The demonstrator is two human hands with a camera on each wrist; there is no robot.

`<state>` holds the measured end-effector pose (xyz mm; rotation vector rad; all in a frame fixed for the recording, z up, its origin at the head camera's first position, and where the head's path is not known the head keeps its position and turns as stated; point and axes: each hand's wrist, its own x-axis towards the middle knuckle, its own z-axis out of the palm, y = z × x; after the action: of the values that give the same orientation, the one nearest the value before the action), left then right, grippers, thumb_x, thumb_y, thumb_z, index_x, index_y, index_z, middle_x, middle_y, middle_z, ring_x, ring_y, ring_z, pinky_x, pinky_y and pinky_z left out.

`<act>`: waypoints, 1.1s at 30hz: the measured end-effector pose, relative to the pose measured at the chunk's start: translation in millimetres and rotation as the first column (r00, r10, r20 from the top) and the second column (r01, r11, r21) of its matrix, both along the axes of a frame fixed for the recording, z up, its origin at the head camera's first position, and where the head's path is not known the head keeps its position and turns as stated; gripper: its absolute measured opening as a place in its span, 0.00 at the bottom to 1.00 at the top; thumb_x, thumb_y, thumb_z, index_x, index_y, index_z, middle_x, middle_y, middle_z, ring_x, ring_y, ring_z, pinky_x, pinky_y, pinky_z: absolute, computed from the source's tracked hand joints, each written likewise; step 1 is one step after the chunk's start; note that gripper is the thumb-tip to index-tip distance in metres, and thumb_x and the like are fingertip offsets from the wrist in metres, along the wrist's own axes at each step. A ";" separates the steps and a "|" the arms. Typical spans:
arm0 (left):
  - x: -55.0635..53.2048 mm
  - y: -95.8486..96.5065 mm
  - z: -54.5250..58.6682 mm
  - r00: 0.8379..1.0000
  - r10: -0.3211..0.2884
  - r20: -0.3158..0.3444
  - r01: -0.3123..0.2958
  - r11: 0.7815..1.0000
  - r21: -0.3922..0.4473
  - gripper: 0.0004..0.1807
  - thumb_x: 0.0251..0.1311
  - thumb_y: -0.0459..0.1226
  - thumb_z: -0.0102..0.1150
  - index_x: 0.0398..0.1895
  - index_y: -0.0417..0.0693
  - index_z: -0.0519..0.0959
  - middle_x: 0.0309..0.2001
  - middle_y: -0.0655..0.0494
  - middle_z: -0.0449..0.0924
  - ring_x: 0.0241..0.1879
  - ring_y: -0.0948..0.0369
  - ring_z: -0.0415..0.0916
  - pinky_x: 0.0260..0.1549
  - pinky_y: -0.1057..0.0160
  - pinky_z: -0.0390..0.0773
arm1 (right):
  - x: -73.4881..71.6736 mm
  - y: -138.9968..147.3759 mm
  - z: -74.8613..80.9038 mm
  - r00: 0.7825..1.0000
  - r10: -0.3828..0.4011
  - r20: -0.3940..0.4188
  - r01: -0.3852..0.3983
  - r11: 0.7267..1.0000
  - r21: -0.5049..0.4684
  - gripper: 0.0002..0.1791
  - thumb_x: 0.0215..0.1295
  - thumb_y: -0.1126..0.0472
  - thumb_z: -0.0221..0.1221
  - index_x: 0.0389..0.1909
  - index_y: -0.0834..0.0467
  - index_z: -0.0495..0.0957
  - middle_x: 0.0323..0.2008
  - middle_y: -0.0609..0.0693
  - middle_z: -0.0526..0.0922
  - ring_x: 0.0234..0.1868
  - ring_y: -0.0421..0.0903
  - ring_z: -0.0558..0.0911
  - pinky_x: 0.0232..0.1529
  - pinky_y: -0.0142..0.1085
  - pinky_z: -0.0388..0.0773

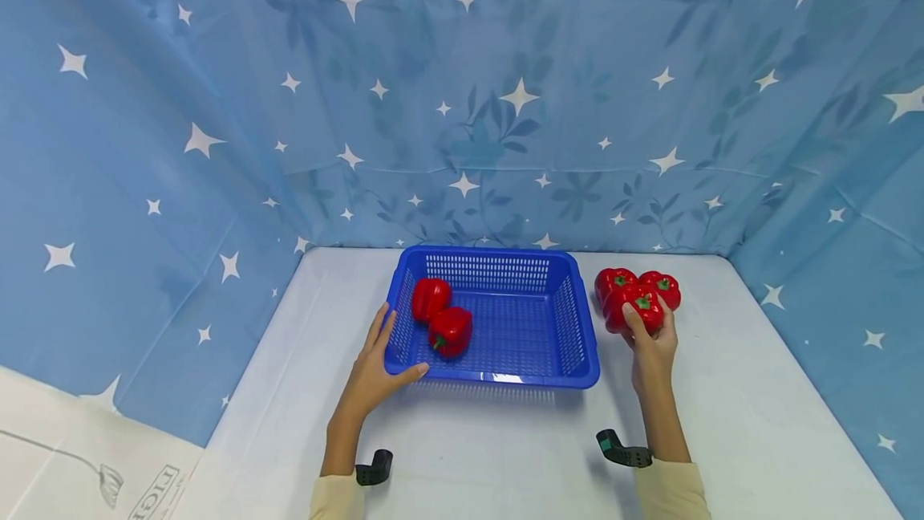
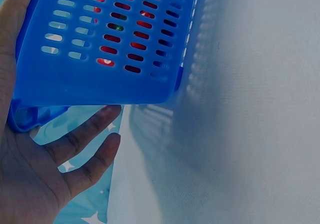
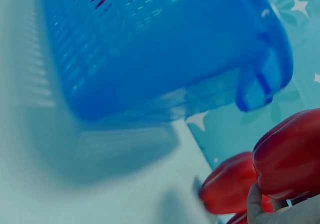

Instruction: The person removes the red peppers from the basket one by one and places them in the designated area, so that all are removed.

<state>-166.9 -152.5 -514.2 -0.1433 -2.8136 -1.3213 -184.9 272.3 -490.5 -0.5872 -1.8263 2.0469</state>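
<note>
My left hand rests at the near left corner of a blue plastic basket, its thumb on the front rim and its fingers extended along the left side. In the left wrist view those fingers are spread beside the perforated wall. Two red bell peppers lie inside at the basket's left. To the right of the basket, my right hand grips a red bell pepper between thumb and fingers. Behind it are other red bell peppers, one of which shows below the held one in the right wrist view.
Everything stands on a white table. Blue curtains with white stars close off its back and sides. Black wrist devices sit at both forearms.
</note>
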 end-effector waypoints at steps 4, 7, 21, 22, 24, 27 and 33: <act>0.6 0.3 -0.3 1.000 0.003 0.009 -0.003 1.000 -0.001 0.61 0.43 0.64 0.69 0.79 0.63 0.45 0.80 0.66 0.34 0.76 0.42 0.47 0.61 0.33 0.64 | 4.8 5.9 -10.6 1.000 -0.007 0.009 0.007 1.000 0.004 0.43 0.63 0.52 0.65 0.75 0.43 0.54 0.74 0.50 0.57 0.74 0.51 0.60 0.47 0.22 0.77; 1.1 0.4 -0.2 1.000 0.006 0.015 -0.006 1.000 -0.005 0.61 0.43 0.64 0.69 0.79 0.63 0.45 0.80 0.66 0.33 0.77 0.42 0.46 0.61 0.34 0.64 | 7.3 9.2 -16.5 0.999 -0.014 0.031 0.014 1.000 0.003 0.43 0.63 0.51 0.65 0.75 0.44 0.53 0.74 0.50 0.57 0.74 0.51 0.59 0.46 0.20 0.76; 1.1 -0.8 -1.0 1.000 0.005 0.015 -0.005 1.000 -0.002 0.61 0.44 0.64 0.68 0.79 0.63 0.45 0.80 0.66 0.33 0.77 0.42 0.46 0.61 0.33 0.64 | 7.0 20.0 -35.5 0.983 -0.064 0.174 0.052 0.996 0.072 0.48 0.60 0.43 0.65 0.76 0.47 0.50 0.76 0.50 0.56 0.76 0.49 0.56 0.70 0.37 0.67; 1.1 -0.8 -1.1 1.000 0.006 0.015 -0.006 1.000 -0.003 0.61 0.44 0.64 0.68 0.79 0.63 0.45 0.80 0.66 0.33 0.77 0.42 0.46 0.61 0.33 0.64 | 6.4 20.0 -36.4 0.981 -0.069 0.184 0.053 0.994 0.090 0.49 0.60 0.42 0.65 0.76 0.48 0.50 0.76 0.51 0.56 0.76 0.49 0.55 0.72 0.42 0.63; 1.3 -0.7 -0.9 1.000 0.005 0.012 -0.005 1.000 -0.005 0.61 0.44 0.64 0.68 0.79 0.63 0.45 0.80 0.66 0.33 0.77 0.42 0.46 0.61 0.33 0.64 | 5.2 19.8 -37.9 0.978 -0.076 0.195 0.052 0.991 0.123 0.49 0.59 0.42 0.65 0.76 0.49 0.50 0.76 0.52 0.55 0.77 0.51 0.54 0.73 0.49 0.61; 1.5 -0.4 -0.7 1.000 0.006 0.013 -0.006 1.000 -0.005 0.61 0.43 0.64 0.69 0.79 0.63 0.45 0.80 0.67 0.33 0.77 0.42 0.45 0.61 0.34 0.65 | 4.0 18.7 -39.0 0.975 -0.077 0.208 0.043 0.985 0.165 0.50 0.59 0.41 0.65 0.77 0.50 0.50 0.76 0.52 0.55 0.77 0.53 0.54 0.73 0.52 0.60; 0.1 -0.4 -0.1 1.000 0.003 0.007 -0.003 1.000 0.001 0.61 0.44 0.65 0.68 0.79 0.63 0.45 0.79 0.68 0.33 0.77 0.42 0.46 0.61 0.34 0.64 | 1.3 17.0 -38.5 0.975 -0.066 0.211 0.025 0.981 0.191 0.48 0.61 0.41 0.63 0.77 0.50 0.51 0.76 0.53 0.56 0.77 0.54 0.54 0.72 0.53 0.62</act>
<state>-166.8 -152.8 -514.3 -0.1355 -2.8175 -1.3253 -183.6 289.2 -529.0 -0.8176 -2.0785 1.8144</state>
